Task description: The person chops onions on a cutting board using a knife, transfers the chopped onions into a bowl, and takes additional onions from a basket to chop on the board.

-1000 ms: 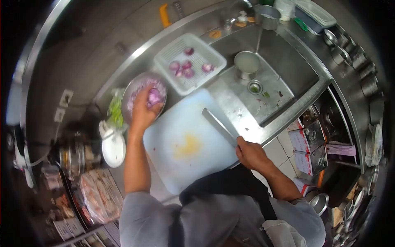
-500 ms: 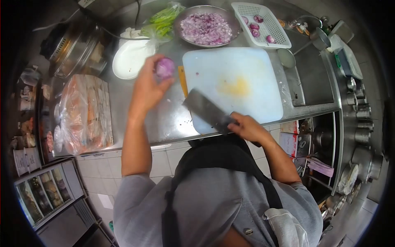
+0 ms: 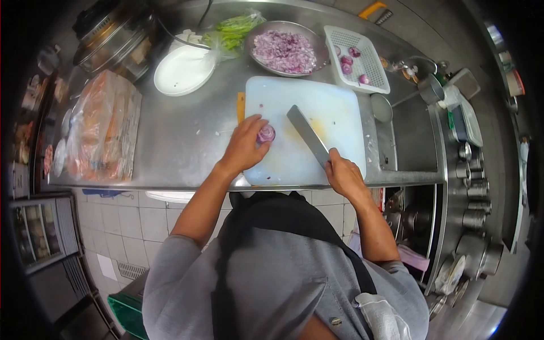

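Note:
My left hand (image 3: 242, 146) is closed around a peeled red onion (image 3: 266, 134) on the left part of the white cutting board (image 3: 334, 96). A round cut-looking end of the onion faces the board's middle. The handle of a cleaver (image 3: 307, 135) is gripped in my right hand (image 3: 344, 174). Its broad blade slants up and left over the board, apart from the onion; whether it touches the board I cannot tell. A yellowish stain and a few small onion bits mark the board. Chopped red onion (image 3: 283, 51) fills a metal bowl (image 3: 323, 55) behind the board.
A white perforated basket (image 3: 371, 55) holds several red onions at the back right. To the left stand a white plate (image 3: 184, 71), bagged greens (image 3: 233, 29) and a large plastic-wrapped package (image 3: 107, 130). A sink (image 3: 411, 136) lies right of the board.
My left hand has brought the onion down and right onto the board. My right hand has swung the cleaver so its blade points more away from me. The camera view has shifted.

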### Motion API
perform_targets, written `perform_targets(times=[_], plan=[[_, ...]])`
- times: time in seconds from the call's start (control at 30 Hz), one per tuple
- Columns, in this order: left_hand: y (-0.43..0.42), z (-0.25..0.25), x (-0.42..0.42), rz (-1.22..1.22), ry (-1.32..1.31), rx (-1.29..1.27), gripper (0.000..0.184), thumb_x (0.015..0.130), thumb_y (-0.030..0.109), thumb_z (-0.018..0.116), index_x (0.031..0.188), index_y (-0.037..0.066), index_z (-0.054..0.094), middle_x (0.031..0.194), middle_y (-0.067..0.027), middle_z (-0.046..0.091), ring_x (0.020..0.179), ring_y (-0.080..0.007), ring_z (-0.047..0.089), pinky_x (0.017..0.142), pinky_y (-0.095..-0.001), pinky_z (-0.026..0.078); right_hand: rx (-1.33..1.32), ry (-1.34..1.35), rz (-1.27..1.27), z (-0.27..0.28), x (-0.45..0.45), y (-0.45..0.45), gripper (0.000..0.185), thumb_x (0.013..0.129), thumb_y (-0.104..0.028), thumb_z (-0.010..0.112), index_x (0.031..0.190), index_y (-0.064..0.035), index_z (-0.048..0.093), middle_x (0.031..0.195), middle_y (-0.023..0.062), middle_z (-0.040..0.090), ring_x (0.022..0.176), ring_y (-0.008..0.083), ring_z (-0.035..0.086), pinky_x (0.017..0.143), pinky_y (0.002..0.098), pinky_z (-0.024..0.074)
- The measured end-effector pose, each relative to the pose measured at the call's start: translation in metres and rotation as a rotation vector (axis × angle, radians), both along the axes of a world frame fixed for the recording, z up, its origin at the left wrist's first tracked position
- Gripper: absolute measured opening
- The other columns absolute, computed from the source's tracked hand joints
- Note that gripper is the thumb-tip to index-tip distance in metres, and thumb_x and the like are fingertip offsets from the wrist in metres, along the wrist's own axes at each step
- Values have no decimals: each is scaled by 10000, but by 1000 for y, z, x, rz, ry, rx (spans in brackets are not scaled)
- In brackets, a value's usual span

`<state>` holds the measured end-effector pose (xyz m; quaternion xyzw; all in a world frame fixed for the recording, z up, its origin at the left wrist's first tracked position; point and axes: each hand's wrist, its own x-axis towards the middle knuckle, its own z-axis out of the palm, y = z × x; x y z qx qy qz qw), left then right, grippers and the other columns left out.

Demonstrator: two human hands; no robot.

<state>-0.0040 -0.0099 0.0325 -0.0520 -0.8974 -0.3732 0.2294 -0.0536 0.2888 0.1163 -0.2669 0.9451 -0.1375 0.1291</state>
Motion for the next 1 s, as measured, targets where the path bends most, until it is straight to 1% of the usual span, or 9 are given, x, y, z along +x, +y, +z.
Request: perform_targets(times=[0.07, 0.17, 0.27, 0.4, 0.57, 0.67, 0.77, 0.97, 1.0], plan=[[4, 4, 7, 23, -36, 58, 361, 808, 65, 741, 1162, 29, 676, 1173, -167, 634, 1102, -379, 588, 942, -468, 491, -23, -18, 21, 10, -4, 0, 164, 1012, -122, 569, 1051, 0, 467, 810, 299, 690, 800, 526, 673, 750, 613, 512], [11, 5, 5, 53, -17, -13, 264, 806, 47, 743, 1055, 24, 662, 1025, -152, 595, 998, -373, 585, 874, -453, 500, -54, -45, 133, 40, -3, -9, 171, 1014, -125, 574, 1052, 2, 465, 783, 297, 683, 788, 526, 673, 738, 614, 511], [16, 6, 2, 97, -15, -18, 255, 798, 38, 746, 1041, 26, 669, 1005, -137, 595, 979, -368, 581, 870, -457, 495, -82, -103, 263, 51, -3, -15, 184, 1015, -129, 578, 1065, 5, 463, 787, 292, 687, 788, 523, 677, 732, 614, 510], [18, 6, 2, 127, -4, 1, 244, 798, 27, 748, 1031, 33, 676, 1016, -130, 621, 969, -367, 592, 862, -450, 506, -40, -182, 301, 48, -11, -17, 185, 1018, -125, 563, 1094, 11, 464, 799, 294, 694, 786, 527, 678, 731, 619, 509], [18, 3, 4, 136, 20, 3, 253, 801, 34, 764, 1041, 35, 684, 1041, -128, 650, 962, -366, 609, 844, -447, 519, -95, -199, 340, -2, -32, -60, 190, 1025, -138, 532, 1111, 18, 465, 841, 310, 702, 804, 534, 679, 745, 616, 515], [16, 2, 5, 125, 6, -11, 261, 805, 46, 774, 1052, 42, 689, 1051, -126, 651, 972, -363, 611, 855, -446, 516, -105, -231, 291, -17, -30, -82, 209, 1027, -152, 529, 1128, 20, 467, 895, 321, 708, 862, 529, 685, 785, 608, 517], [19, -1, 2, 89, 9, -48, 301, 806, 49, 774, 1096, 34, 695, 1073, -142, 651, 1037, -361, 624, 916, -444, 514, -144, -260, 249, -21, -39, -71, 226, 1026, -151, 539, 1162, 13, 464, 931, 318, 711, 917, 519, 689, 812, 606, 512], [28, -7, -20, 133, -81, -188, 316, 811, 119, 806, 1097, 35, 702, 1086, -138, 649, 1050, -371, 626, 927, -464, 514, -28, -216, 203, -9, -37, -8, 236, 1031, -152, 553, 1189, -9, 453, 906, 297, 708, 900, 519, 682, 801, 614, 502], [30, -5, -18, 136, -62, -151, 301, 820, 115, 797, 1094, 33, 701, 1086, -137, 650, 1049, -372, 627, 926, -466, 514, -34, -164, 222, -9, -31, -3, 216, 1033, -151, 550, 1165, -11, 455, 873, 296, 702, 856, 519, 680, 780, 618, 502]])
